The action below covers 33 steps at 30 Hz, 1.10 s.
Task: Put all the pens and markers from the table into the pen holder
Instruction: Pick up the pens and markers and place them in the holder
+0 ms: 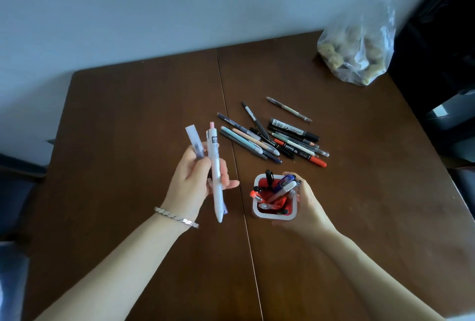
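Observation:
A red pen holder with a white rim [275,215] stands near the middle of the brown table [128,115] and holds several pens. My right hand [307,201] wraps around its right side. My left hand [195,179], raised left of the holder, grips two pens: a white pen with a pink clicker [215,169] and a clear bluish pen [194,143]. A pile of several pens and markers [272,140] lies on the table behind the holder. One thin pen [289,109] lies apart, further back.
A clear plastic bag with brownish lumps [357,48] stands at the table's far right corner. A seam [231,140] runs down the tabletop's middle. The wall is right behind the table. Dark furniture borders the right side.

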Tool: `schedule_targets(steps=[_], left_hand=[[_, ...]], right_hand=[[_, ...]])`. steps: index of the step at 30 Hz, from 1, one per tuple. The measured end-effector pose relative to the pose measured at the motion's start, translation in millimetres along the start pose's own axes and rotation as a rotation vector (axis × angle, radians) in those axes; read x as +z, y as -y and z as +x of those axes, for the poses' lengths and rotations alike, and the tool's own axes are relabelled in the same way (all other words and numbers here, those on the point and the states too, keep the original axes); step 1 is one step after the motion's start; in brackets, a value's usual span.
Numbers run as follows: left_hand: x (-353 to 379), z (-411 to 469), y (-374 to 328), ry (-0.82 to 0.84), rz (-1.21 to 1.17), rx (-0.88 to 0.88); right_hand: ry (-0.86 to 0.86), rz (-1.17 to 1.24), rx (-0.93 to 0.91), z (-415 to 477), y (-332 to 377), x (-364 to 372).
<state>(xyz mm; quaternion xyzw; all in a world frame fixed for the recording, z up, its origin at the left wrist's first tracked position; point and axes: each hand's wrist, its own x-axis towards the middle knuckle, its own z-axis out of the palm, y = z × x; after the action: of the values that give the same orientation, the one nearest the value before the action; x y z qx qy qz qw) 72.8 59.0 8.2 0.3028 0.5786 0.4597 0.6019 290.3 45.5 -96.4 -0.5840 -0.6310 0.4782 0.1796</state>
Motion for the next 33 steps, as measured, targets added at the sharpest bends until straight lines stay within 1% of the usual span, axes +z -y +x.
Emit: schedule_targets(steps=[1, 2, 3, 4, 5, 8, 9, 10, 12, 15, 16, 17, 19, 21, 23, 25, 27, 28, 29, 31, 33], left_hand=[[3.1, -1.4, -2.1, 0.001, -0.182, -0.101], [6.2, -2.7, -4.0, -0.008, -0.280, -0.177], [8.6, -2.4, -2.6, -0.021, -0.275, -0.205], [12.5, -3.3, -0.8, -0.032, -0.212, -0.183], [15.8, -3.9, 2.6, -0.048, -0.151, -0.124], [32.8, -8.0, 7.0, -0.049, -0.155, 0.076], [39.9, -8.4, 8.7, -0.034, -0.112, 0.151], [46.9, -7.9, 11.8, -0.008, -0.035, 0.218], [57.5, -6.1, 25.8, 0.051, 0.143, 0.288], [64.9, -6.0, 55.1, 0.103, 0.597, 0.307], [64.4, -6.1, 63.1, 0.115, 0.732, 0.357], [63.3, -5.8, 69.2, 0.127, 0.823, 0.448], [60.3, -3.4, 74.6, 0.135, 0.940, 0.676], [54.6, 1.4, 78.7, 0.090, 1.003, 0.860], [46.9, 8.6, 80.2, 0.041, 1.036, 0.945], [40.9, 13.3, 86.0, 0.035, 1.070, 0.963], [38.1, 14.8, 97.1, 0.098, 1.181, 1.005], [37.6, 14.4, 103.0, 0.134, 1.224, 0.998], [36.6, 13.3, 108.1, 0.153, 1.230, 0.950], [32.3, 11.9, 113.7, 0.153, 1.160, 0.805], [30.8, 9.6, 110.2, 0.218, 1.075, 0.664]], right_hand=[[0.003, 0.004, 0.004, 0.1, 0.0, -0.1], [0.007, 0.010, 0.008, -0.1, 0.2, -0.1], [0.012, 0.014, 0.010, -0.3, 0.2, 0.0], [0.013, 0.017, 0.011, -0.5, 0.3, 0.3], [0.013, 0.020, 0.015, -0.7, -0.5, 0.8], [-0.005, 0.033, 0.001, -0.2, -1.6, 1.8], [-0.011, 0.037, 0.002, -0.3, -0.4, 1.5], [-0.014, 0.040, 0.005, -0.3, 0.7, 1.7], [-0.016, 0.049, 0.005, -0.7, 2.4, 1.6], [-0.027, 0.041, -0.022, -0.6, 0.4, 3.5], [-0.029, 0.029, -0.028, -0.4, -0.8, 4.2], [-0.034, 0.019, -0.030, -0.1, -2.2, 5.0], [-0.049, 0.027, -0.034, 0.3, -4.3, 5.2], [-0.059, 0.039, -0.038, -1.0, -3.7, 4.6], [-0.046, 0.043, -0.047, -2.6, -1.1, 3.2], [-0.042, 0.041, -0.066, -2.9, 0.5, 2.4], [-0.035, 0.044, -0.080, -3.0, 1.7, 1.6], [-0.033, 0.044, -0.086, -2.9, 1.9, 1.4], [-0.029, 0.036, -0.086, -2.7, 1.9, 1.2], [-0.017, -0.019, -0.087, -2.1, 0.6, 0.6], [0.063, -0.106, -0.077, -0.8, -2.0, -1.6]])
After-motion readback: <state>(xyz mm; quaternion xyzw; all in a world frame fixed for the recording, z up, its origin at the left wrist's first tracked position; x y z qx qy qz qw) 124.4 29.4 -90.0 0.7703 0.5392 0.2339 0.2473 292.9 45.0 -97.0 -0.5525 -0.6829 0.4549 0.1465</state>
